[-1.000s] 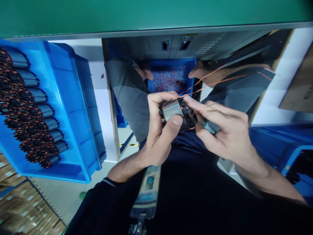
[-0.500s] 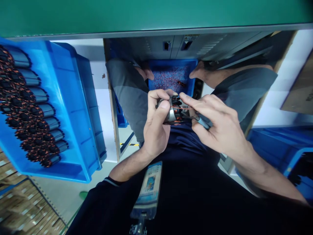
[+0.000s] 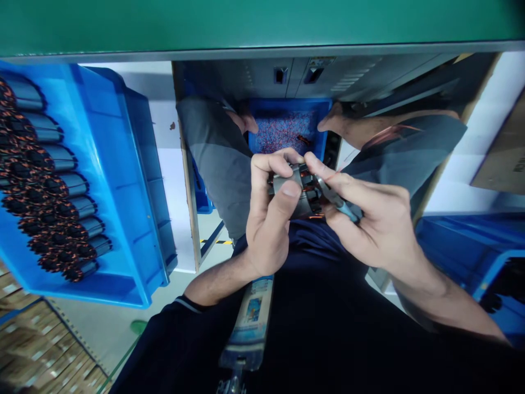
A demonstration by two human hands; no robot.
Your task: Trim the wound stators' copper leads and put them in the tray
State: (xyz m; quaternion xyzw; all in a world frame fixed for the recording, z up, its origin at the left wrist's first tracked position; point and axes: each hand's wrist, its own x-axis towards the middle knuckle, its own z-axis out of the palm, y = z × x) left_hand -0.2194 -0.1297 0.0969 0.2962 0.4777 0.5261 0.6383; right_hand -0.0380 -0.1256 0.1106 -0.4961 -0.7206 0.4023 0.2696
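My left hand [image 3: 268, 219] is closed round a small metal motor stator [image 3: 297, 191] with copper windings, thumb across its steel side. My right hand [image 3: 369, 219] grips a pair of blue-handled cutters [image 3: 340, 207], jaws at the stator's right end, with the forefinger resting on top of the stator. Both hands hover above my lap. Thin copper wire [image 3: 394, 133] trails from the stator towards the upper right, faint and blurred.
A blue bin [image 3: 131, 180] at left holds several rows of wound stators [image 3: 45, 186]. A blue tray of wire scraps [image 3: 287, 128] lies on the floor between my knees. A card on a lanyard [image 3: 250, 317] hangs at my chest. More blue bins [image 3: 471, 246] stand at right.
The stator has been rolled in my left hand, so its steel side faces up again. The cutters have shifted slightly along its right end. The long copper strands seen a second ago are mostly gone.
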